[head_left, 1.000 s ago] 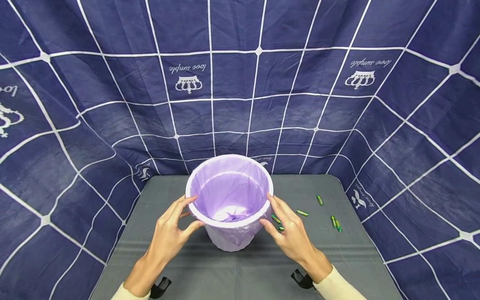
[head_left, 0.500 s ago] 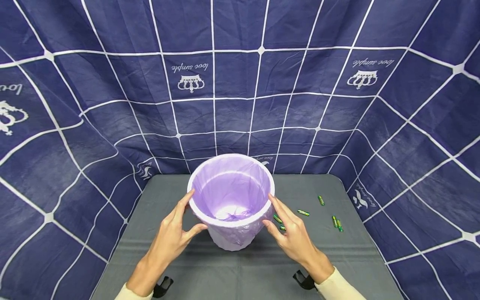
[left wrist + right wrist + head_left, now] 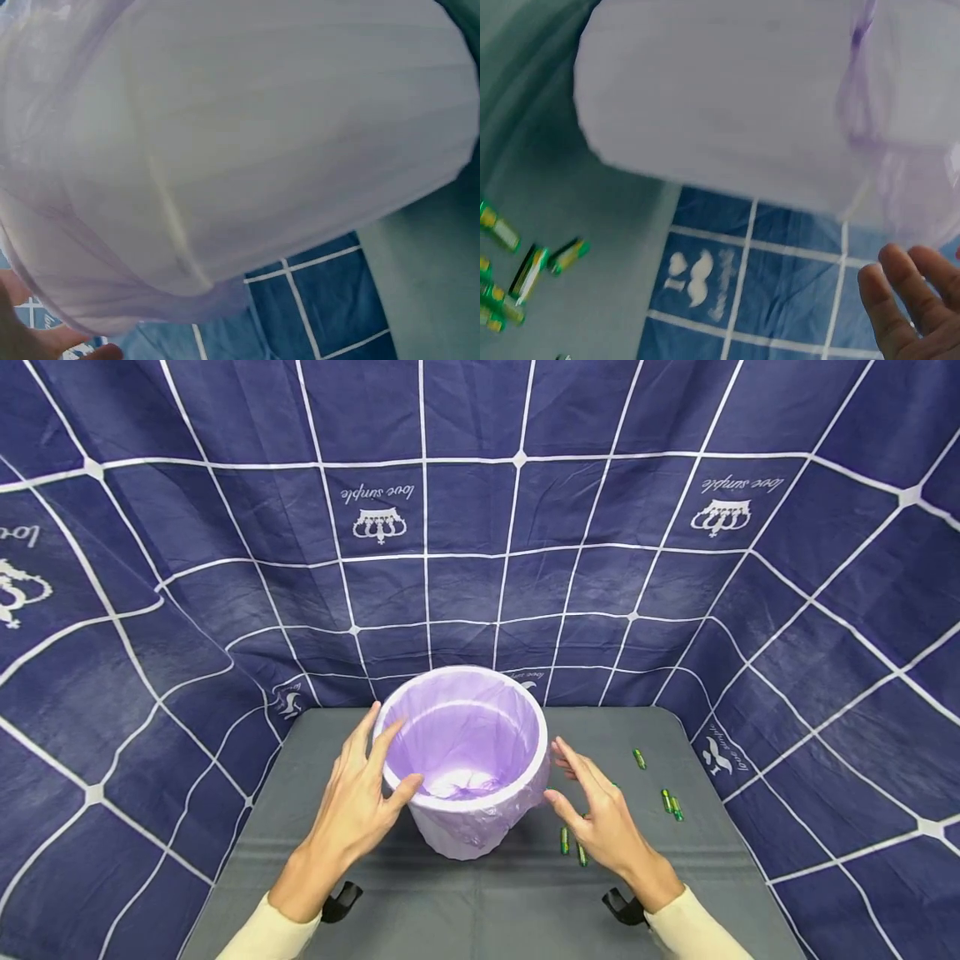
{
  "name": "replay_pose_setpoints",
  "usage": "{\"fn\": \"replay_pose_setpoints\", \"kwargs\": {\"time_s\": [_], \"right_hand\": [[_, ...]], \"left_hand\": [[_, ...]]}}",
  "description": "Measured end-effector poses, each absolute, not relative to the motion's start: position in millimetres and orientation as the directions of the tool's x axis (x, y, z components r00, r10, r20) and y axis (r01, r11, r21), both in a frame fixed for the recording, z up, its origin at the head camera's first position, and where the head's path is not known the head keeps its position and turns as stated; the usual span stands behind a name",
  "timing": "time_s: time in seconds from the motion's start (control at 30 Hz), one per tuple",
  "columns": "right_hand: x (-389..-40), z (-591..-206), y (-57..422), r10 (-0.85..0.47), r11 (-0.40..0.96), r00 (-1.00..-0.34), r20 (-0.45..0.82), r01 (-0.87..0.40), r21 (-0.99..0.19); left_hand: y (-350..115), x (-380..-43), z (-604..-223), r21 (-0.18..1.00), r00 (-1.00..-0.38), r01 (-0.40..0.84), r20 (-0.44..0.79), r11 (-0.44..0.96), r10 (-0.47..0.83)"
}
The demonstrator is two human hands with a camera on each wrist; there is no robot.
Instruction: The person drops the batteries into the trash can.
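A pale purple-white waste bin [image 3: 453, 835] stands upright on the grey table. A thin purple bag [image 3: 461, 727] lines it and is folded over the rim. My left hand [image 3: 348, 806] is at the bin's left rim with spread fingers; whether it touches is unclear. Just right of the rim, my right hand [image 3: 603, 822] hovers with loosely bent fingers and holds nothing. In the right wrist view, its fingers [image 3: 904, 289] show apart from the folded bag edge [image 3: 922, 195]. Most of the left hand is outside the left wrist view, where the bin wall [image 3: 285, 135] fills the frame.
Several green and yellow batteries lie right of the bin, among them one battery [image 3: 639, 759] toward the back and another [image 3: 565, 841] near the right thumb. The right hand hides some. Blue checked cloth [image 3: 480, 527] surrounds the grey table [image 3: 480, 910] on three sides.
My right hand has let go of the rim and moved right. The left hand has shifted up and its fingers have spread. Two batteries near the right thumb have come into sight.
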State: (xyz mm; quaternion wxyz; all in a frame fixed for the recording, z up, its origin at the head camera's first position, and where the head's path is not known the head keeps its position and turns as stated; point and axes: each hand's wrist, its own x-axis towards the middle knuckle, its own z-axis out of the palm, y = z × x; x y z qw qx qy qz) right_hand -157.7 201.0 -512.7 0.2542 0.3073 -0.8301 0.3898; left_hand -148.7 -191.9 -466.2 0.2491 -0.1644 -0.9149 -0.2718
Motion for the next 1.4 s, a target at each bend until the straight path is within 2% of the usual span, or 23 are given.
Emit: {"fn": "replay_pose_setpoints", "kwargs": {"time_s": [0.2, 0.33, 0.47, 0.67, 0.93, 1.2, 1.4], "right_hand": [[-177.9, -531.7, 232.3, -0.318, 0.543, -0.696, 0.644, -0.69, -0.478], [-184.8, -545.3, 255.3, -0.324, 0.577, -0.736, 0.594, -0.652, -0.493], [-187.0, -558.0, 276.2, -0.328, 0.617, -0.774, 0.542, -0.61, -0.497], [-187.7, -578.9, 299.4, -0.321, 0.684, -0.806, 0.498, -0.56, -0.467], [-185.4, -600.2, 313.9, -0.368, 0.703, -0.84, 0.4, -0.533, -0.472], [-176.0, -622.3, 326.5, -0.387, 0.697, -0.898, 0.209, -0.434, -0.571], [-171.9, -638.0, 328.9, -0.395, 0.686, -0.904, 0.166, -0.41, -0.601]], "left_hand": [[-187.9, -155.0, -457.0, 0.422, -0.887, 0.362, 0.431, 0.831, 0.168], [-188.5, -155.7, -451.8, 0.412, -0.904, 0.336, 0.393, 0.847, 0.167], [-184.7, -161.1, -438.0, 0.407, -0.921, 0.306, 0.355, 0.861, 0.16], [-171.9, -184.9, -414.1, 0.408, -0.96, 0.241, 0.231, 0.881, 0.155], [-170.9, -202.0, -417.9, 0.424, -0.987, 0.158, 0.095, 0.892, 0.13], [-172.0, -202.6, -420.8, 0.405, -0.988, 0.154, 0.091, 0.901, 0.128], [-171.1, -202.3, -421.2, 0.401, -0.989, 0.148, 0.081, 0.904, 0.126]]}}
